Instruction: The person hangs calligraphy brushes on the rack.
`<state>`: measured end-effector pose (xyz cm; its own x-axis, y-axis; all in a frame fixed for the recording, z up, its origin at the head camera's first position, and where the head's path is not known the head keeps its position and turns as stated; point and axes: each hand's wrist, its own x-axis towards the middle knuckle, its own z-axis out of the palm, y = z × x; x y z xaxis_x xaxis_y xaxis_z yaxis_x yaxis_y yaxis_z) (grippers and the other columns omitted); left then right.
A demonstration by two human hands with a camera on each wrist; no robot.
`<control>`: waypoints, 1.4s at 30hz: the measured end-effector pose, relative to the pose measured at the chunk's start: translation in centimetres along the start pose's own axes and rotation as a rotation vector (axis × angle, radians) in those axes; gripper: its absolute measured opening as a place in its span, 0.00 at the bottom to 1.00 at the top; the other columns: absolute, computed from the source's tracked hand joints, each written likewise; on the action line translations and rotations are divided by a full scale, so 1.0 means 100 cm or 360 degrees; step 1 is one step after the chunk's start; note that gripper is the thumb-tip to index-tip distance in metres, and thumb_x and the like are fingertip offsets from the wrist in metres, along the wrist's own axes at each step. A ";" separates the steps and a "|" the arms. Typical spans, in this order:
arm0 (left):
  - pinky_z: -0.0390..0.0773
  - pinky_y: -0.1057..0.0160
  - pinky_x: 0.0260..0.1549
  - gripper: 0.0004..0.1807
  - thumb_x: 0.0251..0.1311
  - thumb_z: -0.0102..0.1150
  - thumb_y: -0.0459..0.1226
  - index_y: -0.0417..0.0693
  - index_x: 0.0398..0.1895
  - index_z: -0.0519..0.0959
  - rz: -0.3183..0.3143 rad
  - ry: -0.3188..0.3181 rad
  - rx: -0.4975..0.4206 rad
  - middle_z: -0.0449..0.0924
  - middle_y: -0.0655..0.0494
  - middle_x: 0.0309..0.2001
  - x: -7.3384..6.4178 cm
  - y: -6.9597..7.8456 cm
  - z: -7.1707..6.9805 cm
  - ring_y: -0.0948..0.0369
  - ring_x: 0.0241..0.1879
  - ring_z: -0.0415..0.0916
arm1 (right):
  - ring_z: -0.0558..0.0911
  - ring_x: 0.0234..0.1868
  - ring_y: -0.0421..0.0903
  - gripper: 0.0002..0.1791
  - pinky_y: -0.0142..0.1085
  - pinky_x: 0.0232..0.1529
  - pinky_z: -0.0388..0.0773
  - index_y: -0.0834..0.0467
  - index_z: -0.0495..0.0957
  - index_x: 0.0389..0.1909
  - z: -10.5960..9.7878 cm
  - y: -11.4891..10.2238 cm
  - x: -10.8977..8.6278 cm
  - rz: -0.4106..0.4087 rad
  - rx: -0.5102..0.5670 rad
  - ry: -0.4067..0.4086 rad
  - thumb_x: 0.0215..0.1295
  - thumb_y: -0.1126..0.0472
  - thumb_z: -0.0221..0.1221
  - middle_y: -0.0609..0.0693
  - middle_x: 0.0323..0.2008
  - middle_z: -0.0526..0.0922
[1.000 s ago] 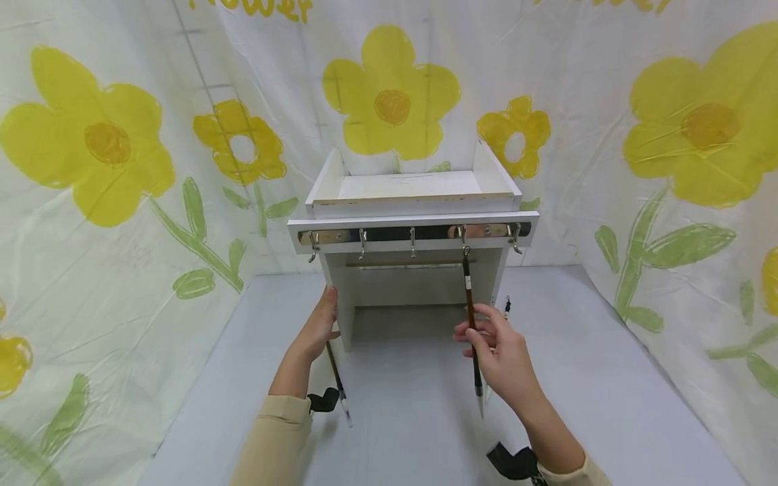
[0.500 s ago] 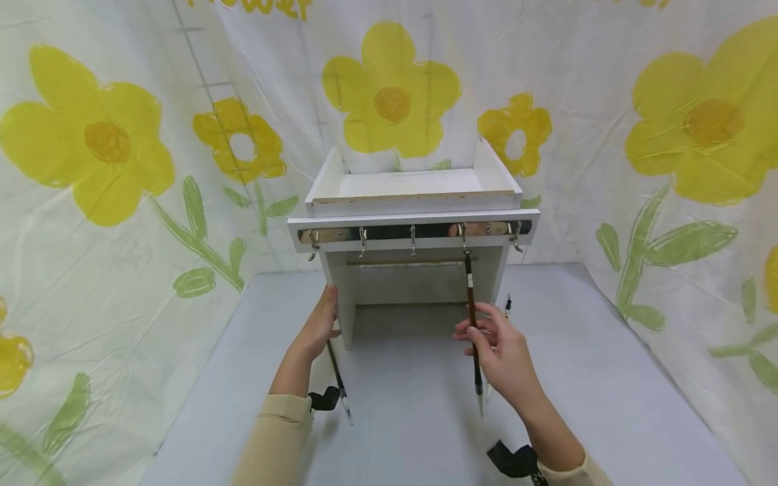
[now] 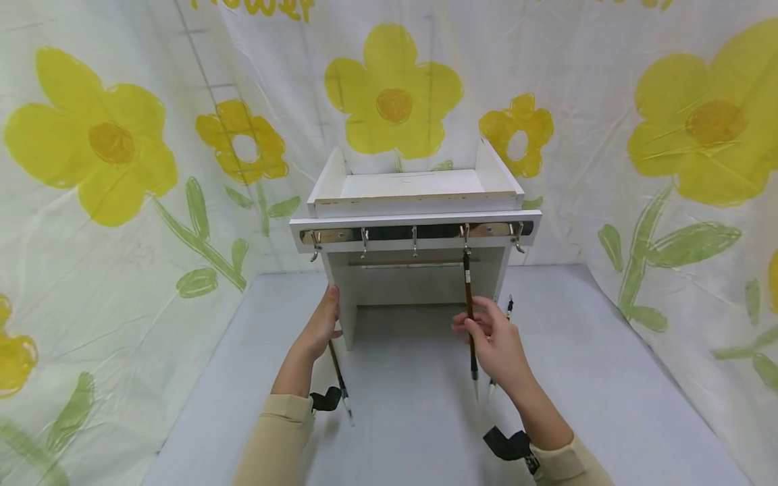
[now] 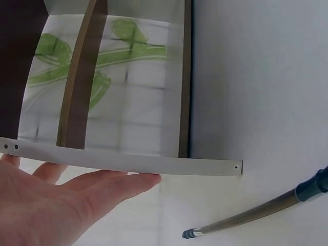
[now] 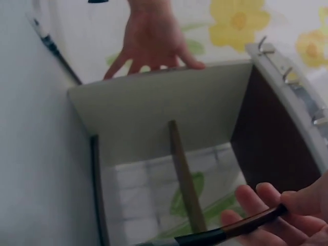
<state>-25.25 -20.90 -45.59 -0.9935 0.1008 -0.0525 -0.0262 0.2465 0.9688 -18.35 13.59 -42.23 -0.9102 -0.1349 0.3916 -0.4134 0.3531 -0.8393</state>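
A white shelf unit (image 3: 419, 207) with a row of metal hooks (image 3: 415, 241) on its front board stands ahead of me. My left hand (image 3: 317, 324) rests with extended fingers against its left side panel, also seen in the left wrist view, where the panel's edge (image 4: 154, 165) lies above the fingers. With thumb and fingers, my right hand (image 3: 495, 337) pinches a brown-handled calligraphy brush (image 3: 469, 290), held nearly upright, tip down. Its top end meets the fourth hook from the left (image 3: 465, 237); whether its loop is over the hook, I cannot tell.
A second calligraphy brush (image 3: 339, 378) lies on the pale table (image 3: 401, 418) beside my left wrist. Another brush (image 3: 509, 307) lies right of the shelf, partly behind my right hand. A flower-printed curtain (image 3: 395, 104) hangs behind and at the sides.
My right hand has shifted slightly up and to the left, and the brush's lower end has swung a little left. More of the brush behind that hand shows. My left hand stays on the panel.
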 end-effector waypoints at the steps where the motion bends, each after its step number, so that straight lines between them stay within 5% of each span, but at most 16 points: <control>1: 0.64 0.25 0.60 0.41 0.71 0.16 0.69 0.67 0.82 0.29 -0.0002 0.0001 0.0001 0.31 0.42 0.82 0.000 0.000 0.000 0.27 0.75 0.42 | 0.89 0.45 0.50 0.23 0.39 0.43 0.87 0.63 0.65 0.68 0.001 0.003 0.002 -0.0006 -0.0013 0.0001 0.75 0.68 0.55 0.56 0.46 0.87; 12: 0.65 0.26 0.61 0.44 0.70 0.17 0.70 0.63 0.82 0.29 -0.0016 0.0003 0.0003 0.29 0.41 0.82 -0.002 0.000 0.000 0.27 0.75 0.41 | 0.88 0.49 0.53 0.15 0.42 0.44 0.85 0.63 0.72 0.60 0.018 0.037 0.019 -0.0220 -0.0044 0.0108 0.75 0.68 0.55 0.55 0.45 0.88; 29: 0.65 0.26 0.60 0.42 0.72 0.18 0.69 0.65 0.82 0.30 0.0006 0.0002 -0.0015 0.30 0.42 0.82 -0.005 -0.001 0.000 0.26 0.75 0.42 | 0.83 0.56 0.61 0.18 0.55 0.54 0.81 0.65 0.74 0.62 0.000 0.046 0.020 -0.0163 -0.0169 0.0126 0.74 0.67 0.57 0.63 0.57 0.83; 37: 0.67 0.27 0.60 0.41 0.72 0.16 0.68 0.66 0.82 0.30 0.0027 0.0012 0.0046 0.31 0.42 0.82 -0.005 0.000 -0.002 0.27 0.75 0.43 | 0.87 0.49 0.54 0.19 0.26 0.43 0.83 0.62 0.76 0.60 -0.016 0.052 0.015 -0.0095 -0.0235 0.0230 0.72 0.62 0.61 0.57 0.48 0.87; 42: 0.67 0.27 0.60 0.41 0.72 0.16 0.68 0.65 0.82 0.31 0.0024 0.0018 0.0023 0.33 0.41 0.82 -0.005 0.001 0.000 0.26 0.74 0.45 | 0.88 0.43 0.56 0.21 0.21 0.35 0.80 0.62 0.75 0.61 -0.027 0.061 0.010 0.0034 -0.0255 0.0293 0.70 0.62 0.64 0.59 0.45 0.88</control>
<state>-24.76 -20.92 -45.45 -0.9950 0.0935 -0.0350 -0.0097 0.2586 0.9659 -21.68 18.09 -45.95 -0.8928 0.0402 0.4487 -0.3714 0.4982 -0.7835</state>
